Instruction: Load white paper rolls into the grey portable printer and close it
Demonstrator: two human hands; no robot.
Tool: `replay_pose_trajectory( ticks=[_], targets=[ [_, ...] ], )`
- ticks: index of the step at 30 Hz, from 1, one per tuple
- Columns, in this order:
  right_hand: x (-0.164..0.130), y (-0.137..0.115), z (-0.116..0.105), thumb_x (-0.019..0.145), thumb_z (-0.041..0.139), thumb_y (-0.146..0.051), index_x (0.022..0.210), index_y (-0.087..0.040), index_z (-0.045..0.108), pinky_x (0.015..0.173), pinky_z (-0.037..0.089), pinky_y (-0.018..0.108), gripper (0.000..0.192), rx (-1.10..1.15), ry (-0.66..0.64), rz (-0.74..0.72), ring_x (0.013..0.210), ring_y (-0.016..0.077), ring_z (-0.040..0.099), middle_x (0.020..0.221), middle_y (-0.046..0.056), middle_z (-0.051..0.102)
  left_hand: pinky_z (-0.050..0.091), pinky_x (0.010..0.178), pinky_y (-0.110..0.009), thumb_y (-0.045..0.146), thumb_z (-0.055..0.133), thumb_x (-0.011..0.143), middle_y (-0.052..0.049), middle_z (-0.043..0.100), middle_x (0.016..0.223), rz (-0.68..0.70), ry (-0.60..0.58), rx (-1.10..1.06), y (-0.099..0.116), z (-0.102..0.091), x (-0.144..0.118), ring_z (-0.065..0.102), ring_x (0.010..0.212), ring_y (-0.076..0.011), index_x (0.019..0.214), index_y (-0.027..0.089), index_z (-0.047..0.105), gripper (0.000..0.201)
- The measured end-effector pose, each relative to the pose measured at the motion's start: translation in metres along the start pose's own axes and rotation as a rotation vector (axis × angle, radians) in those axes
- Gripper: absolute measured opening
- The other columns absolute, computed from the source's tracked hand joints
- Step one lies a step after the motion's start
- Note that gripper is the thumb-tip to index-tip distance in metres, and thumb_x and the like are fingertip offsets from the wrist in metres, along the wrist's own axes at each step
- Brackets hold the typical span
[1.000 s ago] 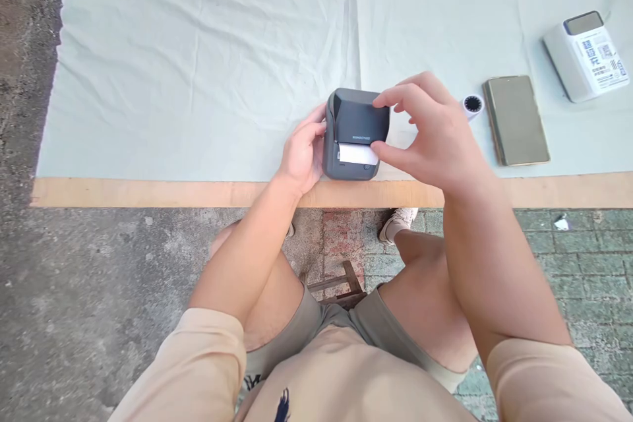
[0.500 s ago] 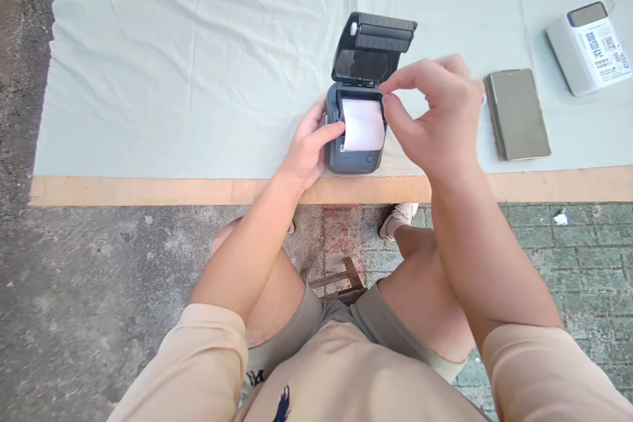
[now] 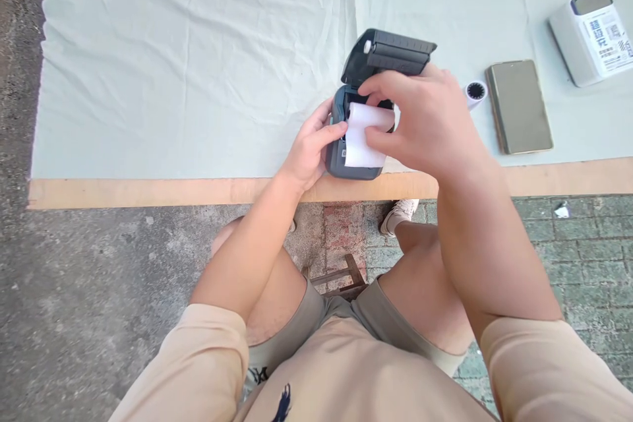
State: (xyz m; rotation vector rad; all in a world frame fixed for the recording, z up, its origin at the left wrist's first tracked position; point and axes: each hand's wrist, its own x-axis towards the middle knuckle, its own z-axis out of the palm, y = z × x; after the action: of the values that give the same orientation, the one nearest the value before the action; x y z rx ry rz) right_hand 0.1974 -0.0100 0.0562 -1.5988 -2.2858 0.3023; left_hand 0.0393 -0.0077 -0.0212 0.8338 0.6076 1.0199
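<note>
A small dark grey label printer (image 3: 341, 165) sits near the front edge of the table, its lid (image 3: 390, 56) swung up and back. My left hand (image 3: 309, 151) grips the printer's left side, thumb on its top edge. My right hand (image 3: 425, 122) pinches a white paper roll (image 3: 363, 135) between thumb and fingers, right over the printer's open bay. A loose flap of paper hangs down over the printer's front.
A pale green cloth (image 3: 198, 59) covers the table, with a bare wooden strip (image 3: 148, 191) along the front. To the right lie a spare small roll (image 3: 475, 92), a phone (image 3: 519, 107) face up, and a white box-shaped device (image 3: 591, 36). My knees are below the table edge.
The printer's lid went from shut to open. My right hand then moved onto the paper roll and took hold of it in the open bay. My left hand kept its grip.
</note>
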Motion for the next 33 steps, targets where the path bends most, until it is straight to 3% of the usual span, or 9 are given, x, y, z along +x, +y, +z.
replay_pose_trajectory(
  ticks=[4,7,10,14,18,23,28,30,33],
  targets=[
    [-0.01,0.015,-0.018,0.068,0.06,-0.02,0.096,-0.027,0.061,0.068,0.048,0.041,0.029,0.459,0.184,0.09,0.086,0.0243,0.06,0.095,0.004,0.064,0.056,0.077,-0.032,0.028,0.057,0.082,-0.002,0.067,0.1,-0.008,0.062,-0.036,0.0,-0.001,0.004,0.064,0.106,-0.0241,0.103,0.021,0.057,0.022],
    [-0.02,0.046,-0.034,0.077,0.041,-0.028,0.1,-0.029,0.057,0.056,0.044,0.038,0.028,0.831,0.318,0.319,0.086,0.0243,0.06,0.1,0.006,0.058,0.056,0.086,-0.036,0.027,0.057,0.082,-0.004,0.068,0.106,-0.017,0.091,-0.064,0.002,-0.001,0.006,0.062,0.112,-0.0253,0.098,0.019,0.057,0.017],
    [-0.031,0.079,-0.041,0.078,0.027,-0.03,0.106,-0.029,0.053,0.061,0.045,0.039,0.038,0.957,0.36,0.535,0.09,0.0246,0.059,0.107,0.009,0.055,0.057,0.088,-0.035,0.025,0.056,0.083,-0.004,0.068,0.107,-0.006,0.101,-0.072,0.002,0.0,0.007,0.061,0.113,-0.0249,0.097,0.018,0.058,0.016],
    [-0.045,0.106,-0.033,0.081,0.041,-0.038,0.108,-0.028,0.046,0.065,0.047,0.036,0.029,0.779,0.505,0.542,0.092,0.0233,0.059,0.108,0.009,0.055,0.057,0.088,-0.034,0.024,0.055,0.084,-0.004,0.069,0.104,0.023,0.082,-0.054,0.001,0.0,0.009,0.061,0.115,-0.0244,0.096,0.017,0.06,0.015],
    [-0.061,0.122,-0.021,0.072,0.061,-0.025,0.094,-0.027,0.049,0.068,0.048,0.035,0.025,0.493,0.668,0.449,0.093,0.0225,0.058,0.104,0.007,0.056,0.057,0.088,-0.034,0.026,0.054,0.085,-0.005,0.07,0.102,0.036,0.085,-0.033,0.001,0.0,0.009,0.06,0.117,-0.0249,0.096,0.017,0.061,0.016],
    [-0.073,0.134,-0.013,0.068,0.066,-0.025,0.103,-0.032,0.052,0.074,0.042,0.041,0.038,0.167,0.404,0.571,0.077,0.0211,0.054,0.099,0.006,0.062,0.057,0.09,-0.033,0.026,0.054,0.084,-0.006,0.07,0.106,0.024,0.099,-0.016,0.004,0.003,0.009,0.058,0.12,-0.0247,0.094,0.017,0.061,0.015],
    [-0.074,0.118,-0.019,0.063,0.071,-0.027,0.12,-0.03,0.048,0.096,0.033,0.053,0.062,0.01,0.423,0.44,0.116,0.0316,0.047,0.124,0.009,0.057,0.056,0.091,-0.034,0.028,0.056,0.083,-0.005,0.07,0.106,0.025,0.108,0.0,0.004,0.003,0.01,0.06,0.118,-0.0252,0.093,0.019,0.06,0.015],
    [-0.071,0.112,-0.016,0.066,0.071,-0.029,0.117,-0.029,0.053,0.103,0.025,0.056,0.054,-0.101,0.456,0.336,0.13,0.0343,0.034,0.125,0.008,0.056,0.056,0.092,-0.034,0.027,0.057,0.083,-0.005,0.07,0.106,0.023,0.105,-0.006,0.004,0.003,0.01,0.059,0.118,-0.0251,0.093,0.019,0.06,0.014],
    [-0.062,0.109,-0.007,0.075,0.066,-0.033,0.101,-0.03,0.061,0.103,0.02,0.06,0.027,-0.189,0.406,0.266,0.132,0.0354,0.031,0.119,0.006,0.061,0.056,0.092,-0.033,0.026,0.056,0.083,-0.004,0.07,0.107,0.029,0.101,-0.012,0.004,0.003,0.01,0.059,0.12,-0.0245,0.093,0.018,0.061,0.013]
  ],
)
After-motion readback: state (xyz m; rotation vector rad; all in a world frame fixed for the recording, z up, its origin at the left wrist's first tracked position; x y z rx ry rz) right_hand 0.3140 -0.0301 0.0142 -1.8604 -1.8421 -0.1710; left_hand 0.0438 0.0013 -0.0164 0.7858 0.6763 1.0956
